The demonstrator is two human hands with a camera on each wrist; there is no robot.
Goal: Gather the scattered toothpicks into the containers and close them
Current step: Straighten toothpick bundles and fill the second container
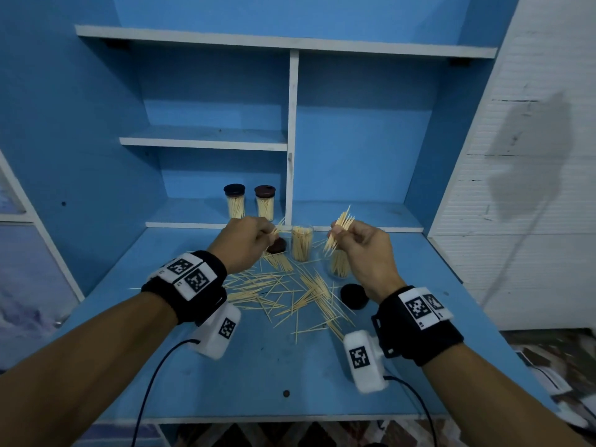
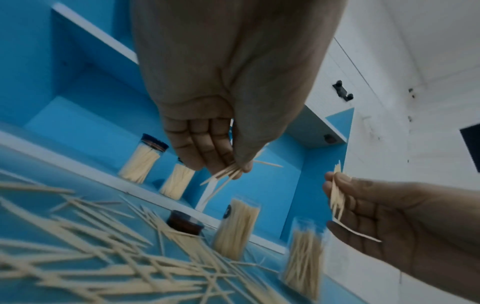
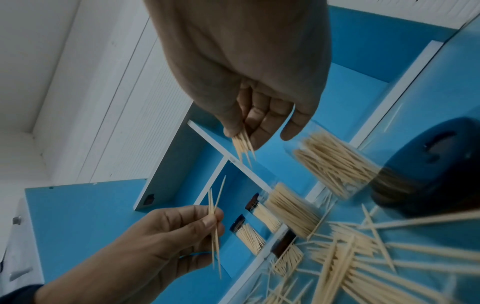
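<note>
Now both hands are up over the desk (image 1: 264, 375): the left hand (image 1: 243, 243) pinches a few toothpicks, the right hand (image 1: 361, 250) grips a fuller bundle (image 1: 340, 232). Two open jars (image 1: 302, 243) stand just below, and a scatter (image 1: 290, 295) covers the desk. Risk, I'd say: splayed tips catching a rim, sticks spilling, or a knuckle tipping a jar. Both lids (image 1: 354, 296) are off.

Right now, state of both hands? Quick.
Left hand: closed, pinching a few toothpicks above the desk.
Right hand: closed, pinching a larger bundle of toothpicks above the open containers.
</note>
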